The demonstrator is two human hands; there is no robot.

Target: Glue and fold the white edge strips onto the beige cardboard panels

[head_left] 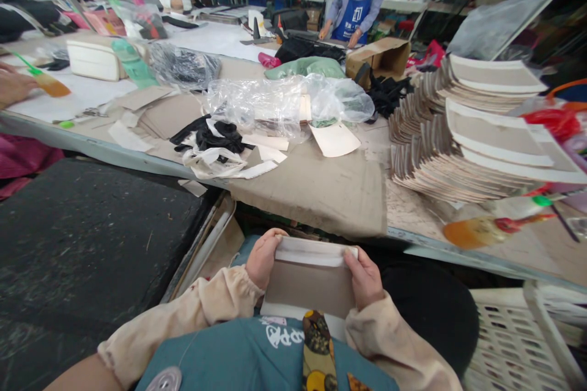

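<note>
Close to my apron I hold a grey-beige panel with white strips along its edges. My left hand grips its far left corner, and my right hand pinches the far right corner with the thumb on top. The white far edge looks folded or raised between the hands. What lies under the panel is hidden by it. Tall stacks of similar curved panels stand on the table to the right. One loose cream panel lies near the table's middle.
Ahead is a long worktable with black and white scraps, clear plastic bags and an orange glue bottle. A black surface is at left, a white crate at lower right. Co-workers stand across the table; another person's hand shows at far left.
</note>
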